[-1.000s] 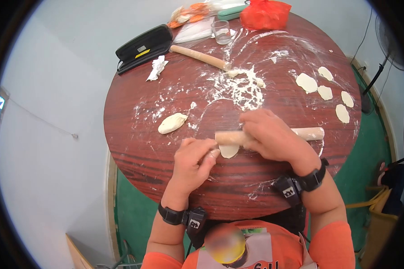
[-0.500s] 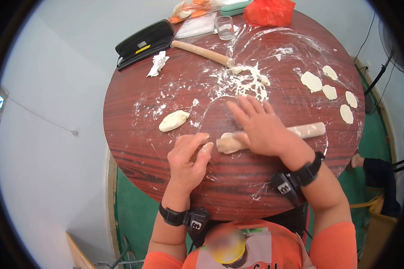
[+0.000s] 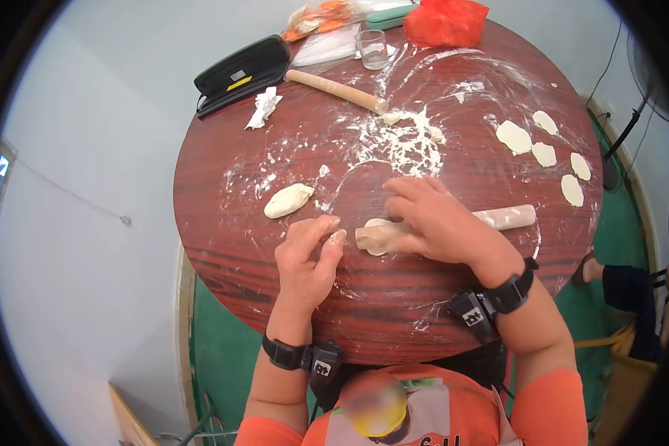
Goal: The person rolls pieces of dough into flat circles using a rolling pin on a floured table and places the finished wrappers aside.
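A flour-dusted rolling pin [image 3: 504, 217] lies slantwise in front of me. My right hand [image 3: 442, 223] is over its middle, fingers bent across it and thumb along its near side. Under the pin's left end is a small flat dough round [image 3: 377, 246], partly covered. Just left of that, my left hand [image 3: 306, 256] hovers at the table with thumb and fingers curved and a gap between them, holding nothing. A larger oval lump of dough [image 3: 289, 201] rests beyond my left hand.
Several rolled wrappers [image 3: 514, 137] lie at the table's right. Loose flour [image 3: 401, 145] covers the centre, with a second rolling pin [image 3: 334, 90] behind it. Farther back are a black case [image 3: 241, 74], crumpled tissue [image 3: 264, 108], a glass [image 3: 373, 50] and a red bag [image 3: 446, 22].
The fingers of my right hand have drawn in from stretched to bent over the rolling pin. The pin has shifted slightly to the left. My left hand has barely moved.
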{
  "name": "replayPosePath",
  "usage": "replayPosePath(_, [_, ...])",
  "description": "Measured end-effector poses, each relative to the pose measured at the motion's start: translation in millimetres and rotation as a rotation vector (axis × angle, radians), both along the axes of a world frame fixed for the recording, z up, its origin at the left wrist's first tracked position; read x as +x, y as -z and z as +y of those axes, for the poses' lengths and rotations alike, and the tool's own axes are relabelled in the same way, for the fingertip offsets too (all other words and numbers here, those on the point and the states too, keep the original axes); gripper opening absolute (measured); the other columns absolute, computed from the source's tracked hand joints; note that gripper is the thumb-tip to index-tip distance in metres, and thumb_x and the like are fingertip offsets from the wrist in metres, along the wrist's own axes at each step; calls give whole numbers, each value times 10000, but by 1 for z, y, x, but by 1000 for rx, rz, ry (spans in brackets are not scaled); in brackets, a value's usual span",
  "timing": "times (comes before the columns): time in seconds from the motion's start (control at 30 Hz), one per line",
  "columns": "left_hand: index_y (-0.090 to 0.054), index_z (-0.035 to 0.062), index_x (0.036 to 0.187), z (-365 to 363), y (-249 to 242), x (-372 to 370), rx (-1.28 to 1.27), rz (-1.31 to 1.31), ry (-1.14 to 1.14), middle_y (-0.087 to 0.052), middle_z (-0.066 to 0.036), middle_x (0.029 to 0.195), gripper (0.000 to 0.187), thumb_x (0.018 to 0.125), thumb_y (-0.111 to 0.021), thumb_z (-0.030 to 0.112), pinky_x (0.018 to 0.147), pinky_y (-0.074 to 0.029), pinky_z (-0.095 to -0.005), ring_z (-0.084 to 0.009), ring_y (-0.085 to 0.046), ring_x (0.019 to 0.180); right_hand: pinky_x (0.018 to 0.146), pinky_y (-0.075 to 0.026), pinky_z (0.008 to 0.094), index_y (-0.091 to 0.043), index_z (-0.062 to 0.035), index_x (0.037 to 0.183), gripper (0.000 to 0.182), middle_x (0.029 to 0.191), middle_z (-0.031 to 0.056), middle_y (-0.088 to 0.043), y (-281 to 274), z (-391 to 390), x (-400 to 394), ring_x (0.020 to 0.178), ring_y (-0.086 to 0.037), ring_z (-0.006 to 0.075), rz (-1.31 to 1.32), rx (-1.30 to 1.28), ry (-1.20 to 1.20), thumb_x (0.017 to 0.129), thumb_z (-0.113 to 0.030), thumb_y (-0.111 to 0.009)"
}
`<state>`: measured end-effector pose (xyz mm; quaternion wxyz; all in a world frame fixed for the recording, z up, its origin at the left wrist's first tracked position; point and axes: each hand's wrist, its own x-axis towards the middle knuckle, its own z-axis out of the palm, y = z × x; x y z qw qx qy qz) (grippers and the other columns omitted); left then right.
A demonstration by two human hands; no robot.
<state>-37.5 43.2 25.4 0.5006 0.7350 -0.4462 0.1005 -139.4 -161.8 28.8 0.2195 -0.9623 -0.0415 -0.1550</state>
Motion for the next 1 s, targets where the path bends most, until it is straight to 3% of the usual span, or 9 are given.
replayPosePath(0.1, [-651, 15, 978, -1, -2, -1, 17, 5, 6, -666, -108, 874, 242, 739, -672, -15, 706, -494, -323, -223, -605, 796, 974, -361, 444, -595, -23, 866, 231, 1057, 119, -542, -2, 1, -6, 1098, -491, 292, -120, -33, -129, 749, -204, -677])
replayPosePath(0.2, [-640, -6, 955, -2, -5, -3, 130, -39, 43, -653, -96, 885, 206, 750, -644, -22, 723, -463, -300, -173, -592, 781, 953, -378, 410, -584, -7, 932, 301, 1105, 130, -571, -13, -4, -4, 1092, -509, 311, 148, -44, -143, 690, -124, -718])
replayPosePath(0.43, [-645, 70, 893, -6, -10, -5, 398, -262, 272, -648, -46, 868, 185, 715, -685, 98, 915, -343, -384, -226, -585, 880, 830, -432, 413, -562, -21, 765, 175, 888, 118, -575, -12, -18, -7, 905, -562, 327, -178, 29, 83, 715, -137, -684])
replayPosePath(0.7, [-650, 71, 897, -2, -15, -8, 377, -200, 303, -645, -48, 832, 195, 706, -683, 65, 866, -382, -368, -217, -589, 782, 846, -432, 409, -577, -13, 770, 145, 871, 115, -575, -13, -13, -10, 906, -568, 320, -58, 34, -51, 722, -121, -660])
replayPosePath(0.77, [-651, 64, 903, -1, -15, -7, 340, -182, 272, -648, -54, 832, 198, 708, -676, 44, 845, -396, -358, -214, -589, 762, 933, -398, 411, -578, -12, 949, 295, 1110, 134, -560, -15, -8, -12, 1063, -519, 331, 154, -24, -166, 706, -133, -693])
replayPosePath(0.8, [-649, 51, 910, -1, -14, -6, 230, -173, 172, -651, -65, 838, 199, 713, -665, 22, 823, -408, -344, -211, -588, 757, 933, -398, 411, -578, -12, 949, 295, 1110, 134, -560, -12, -4, -11, 1063, -519, 331, 157, -25, -168, 706, -133, -693])
replayPosePath(0.87, [-646, 37, 916, 0, -13, -5, 119, -158, 66, -655, -76, 845, 201, 718, -653, 0, 800, -419, -330, -207, -587, 753, 955, -391, 462, -585, -55, 1038, 334, 1220, 142, -500, -4, 5, -8, 1170, -466, 319, -108, -100, -110, 781, -256, -659])
replayPosePath(0.9, [-644, 28, 921, 0, -12, -4, 78, -177, 55, -656, -87, 850, 205, 720, -649, -14, 789, -426, -326, -208, -588, 757, 1013, -341, 498, -492, -103, 1230, 488, 1371, 156, -374, -5, 6, -5, 1280, -355, 345, 33, -141, -91, 827, -348, -618])
replayPosePath(1.0, [-643, 18, 930, 0, -13, -4, 37, -169, 32, -660, -98, 862, 213, 722, -646, -30, 784, -436, -319, -213, -589, 775, 1043, -300, 514, -396, -112, 1337, 577, 1396, 159, -352, 7, 7, 14, 1300, -325, 352, 1, -254, 45, 865, -400, -560])
